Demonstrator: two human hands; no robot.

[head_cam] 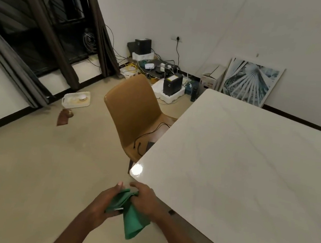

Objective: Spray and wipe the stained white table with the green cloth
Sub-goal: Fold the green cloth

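The green cloth (132,217) hangs bunched between both hands, just off the near left corner of the white table (240,172). My left hand (107,202) grips the cloth's left part, thumb up. Fingers of my right hand (144,198) are curled round the cloth's upper right part. One loose corner of the cloth dangles below the hands. The table top is glossy with faint grey veins and two light reflections. No spray bottle is in view.
A tan chair (134,109) stands at the table's left side with a black cable on its seat. Electronics, cables and boxes (162,70) clutter the far floor. A white tray (76,99) and a brown item lie near the dark curtains. A framed picture (250,82) leans on the wall.
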